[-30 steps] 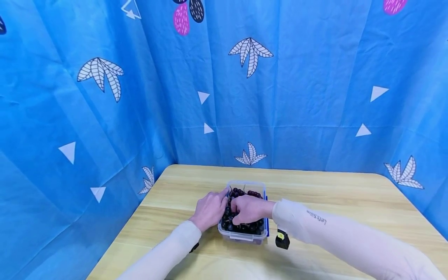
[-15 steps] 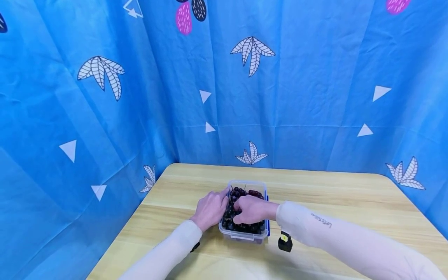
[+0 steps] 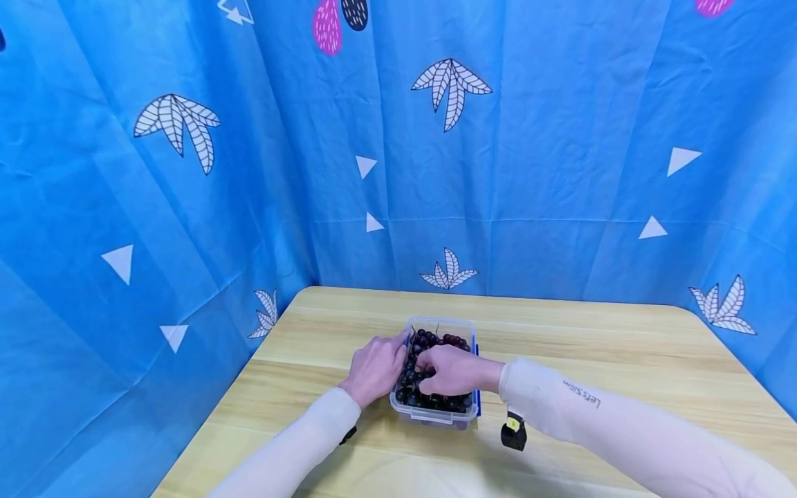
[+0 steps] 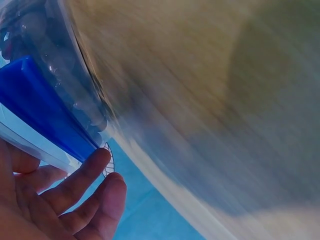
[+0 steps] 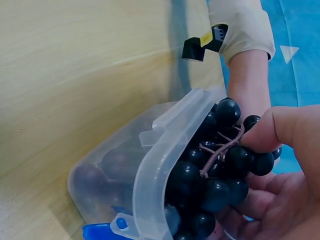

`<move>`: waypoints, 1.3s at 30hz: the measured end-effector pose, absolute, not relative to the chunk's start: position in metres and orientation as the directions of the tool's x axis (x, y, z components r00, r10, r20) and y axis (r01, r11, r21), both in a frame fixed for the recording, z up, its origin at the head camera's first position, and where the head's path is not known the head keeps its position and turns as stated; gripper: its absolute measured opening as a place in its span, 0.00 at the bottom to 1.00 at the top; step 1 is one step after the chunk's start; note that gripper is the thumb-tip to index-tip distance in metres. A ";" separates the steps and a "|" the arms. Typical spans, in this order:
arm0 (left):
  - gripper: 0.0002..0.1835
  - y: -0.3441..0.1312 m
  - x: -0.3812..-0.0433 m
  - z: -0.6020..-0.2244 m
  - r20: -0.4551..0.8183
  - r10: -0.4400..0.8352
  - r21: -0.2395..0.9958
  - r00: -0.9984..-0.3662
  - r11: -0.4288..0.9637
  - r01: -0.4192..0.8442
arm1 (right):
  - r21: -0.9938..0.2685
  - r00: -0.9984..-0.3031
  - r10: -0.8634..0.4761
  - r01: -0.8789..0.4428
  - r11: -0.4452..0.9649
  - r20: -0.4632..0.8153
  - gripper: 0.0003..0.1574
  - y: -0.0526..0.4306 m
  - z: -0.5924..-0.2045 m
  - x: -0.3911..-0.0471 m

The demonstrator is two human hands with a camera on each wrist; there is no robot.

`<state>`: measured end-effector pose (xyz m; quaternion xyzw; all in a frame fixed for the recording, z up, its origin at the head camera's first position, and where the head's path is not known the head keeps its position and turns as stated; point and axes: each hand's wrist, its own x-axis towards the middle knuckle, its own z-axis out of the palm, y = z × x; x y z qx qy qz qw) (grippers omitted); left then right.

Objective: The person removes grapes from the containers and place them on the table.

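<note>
A clear plastic box [image 3: 436, 416] with blue side latches stands on the table, filled with dark grapes [image 3: 407, 395]. Reaching over it from the right, my right hand [image 3: 453, 370] is among the grapes. In the right wrist view, that thumb presses a bunch of dark grapes [image 5: 215, 192] on a brownish stem, with the fingers curled on the other side. My left hand [image 3: 375, 366] lies along the box's left side, index finger reaching toward the far rim. Its fingers, loosely bent, come right up to the blue latch [image 4: 42, 107] in the left wrist view.
The wooden table [image 3: 598, 360] extends around the box on all sides. A blue patterned curtain [image 3: 548, 173] hangs behind and at both sides. A small black device [image 3: 513, 432] is worn at the right wrist.
My right wrist and sleeve have drifted slightly to the right while the hand stays at the grapes. The left hand keeps its place at the box. The head view has tilted slightly.
</note>
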<state>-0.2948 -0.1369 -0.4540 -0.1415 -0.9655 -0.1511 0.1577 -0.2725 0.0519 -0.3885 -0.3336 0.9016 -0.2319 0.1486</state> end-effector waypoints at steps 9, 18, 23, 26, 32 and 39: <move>0.22 -0.135 -0.295 -0.455 0.339 0.221 0.223 -0.915 0.925 0.306 | -0.561 -0.683 -0.722 -0.559 0.611 -0.106 0.11 0.050 -0.391 -0.274; 0.22 -0.136 -0.293 -0.454 0.360 0.229 0.200 -0.904 0.928 0.314 | -0.539 -0.720 -0.675 -0.509 0.671 -0.160 0.48 0.042 -0.395 -0.271; 0.22 -0.134 -0.293 -0.454 0.349 0.228 0.203 -0.909 0.929 0.310 | -0.511 -0.735 -0.655 -0.502 0.698 -0.174 0.60 0.040 -0.397 -0.270; 0.22 -0.133 -0.293 -0.454 0.343 0.228 0.208 -0.911 0.927 0.311 | -0.496 -0.735 -0.656 -0.512 0.701 -0.169 0.58 0.040 -0.396 -0.270; 0.21 -0.133 -0.294 -0.454 0.360 0.236 0.206 -0.903 0.924 0.323 | -0.490 -0.728 -0.667 -0.529 0.693 -0.158 0.56 0.042 -0.395 -0.269; 0.21 -0.135 -0.296 -0.455 0.353 0.233 0.219 -0.906 0.921 0.322 | -0.516 -0.706 -0.691 -0.537 0.667 -0.159 0.55 0.047 -0.395 -0.269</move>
